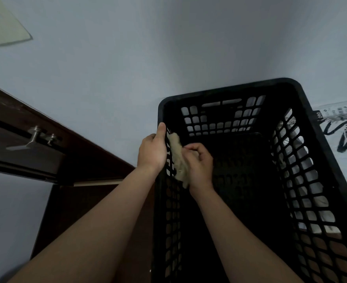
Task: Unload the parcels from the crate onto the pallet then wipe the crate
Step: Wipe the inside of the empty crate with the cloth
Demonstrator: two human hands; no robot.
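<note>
Unloading done, you are wiping the emptied crate (291, 84): left hand (152, 150) gripping its left rim, right hand (200, 164) pressing a clutched cloth (177, 158) against the inner wall.

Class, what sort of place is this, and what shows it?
Likely a plain indoor room, perhaps a home or small storeroom: a dark wooden door with a lever handle, a pale painted wall, a black crate.
</note>
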